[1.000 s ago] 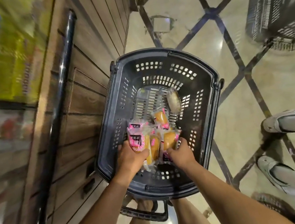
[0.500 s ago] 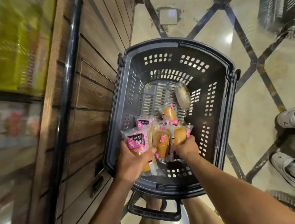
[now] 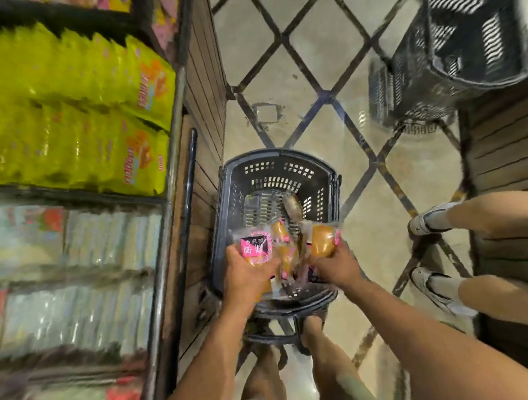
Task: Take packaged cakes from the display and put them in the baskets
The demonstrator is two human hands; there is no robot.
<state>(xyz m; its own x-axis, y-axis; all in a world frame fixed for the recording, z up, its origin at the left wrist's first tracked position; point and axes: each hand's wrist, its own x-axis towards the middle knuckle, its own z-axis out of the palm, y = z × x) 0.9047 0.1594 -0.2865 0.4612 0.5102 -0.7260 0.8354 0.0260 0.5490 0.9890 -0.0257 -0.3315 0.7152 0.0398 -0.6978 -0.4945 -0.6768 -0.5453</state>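
A dark plastic basket [image 3: 285, 171] stands on the floor in front of me, beside the wooden display base. Over its near half I hold a bunch of packaged cakes in clear wrappers with pink labels. My left hand [image 3: 250, 278] grips a pink-labelled cake pack [image 3: 255, 246]. My right hand [image 3: 336, 266] grips an orange cake pack [image 3: 324, 239]. More packs [image 3: 285, 254] are bunched between the two hands. One pale wrapped cake [image 3: 292, 207] lies on the basket floor. The view is motion-blurred.
The display shelf on the left holds yellow snack bags [image 3: 72, 101] and blurred clear packs [image 3: 63, 279]. A second dark basket [image 3: 469, 32] sits on the floor at upper right. Another person's legs and white shoes [image 3: 428, 222] stand to the right, by a wooden wall.
The camera has risen and pulled back, so the basket looks smaller and the shelf shows. Both hands have lifted the cake packs up from the basket floor.
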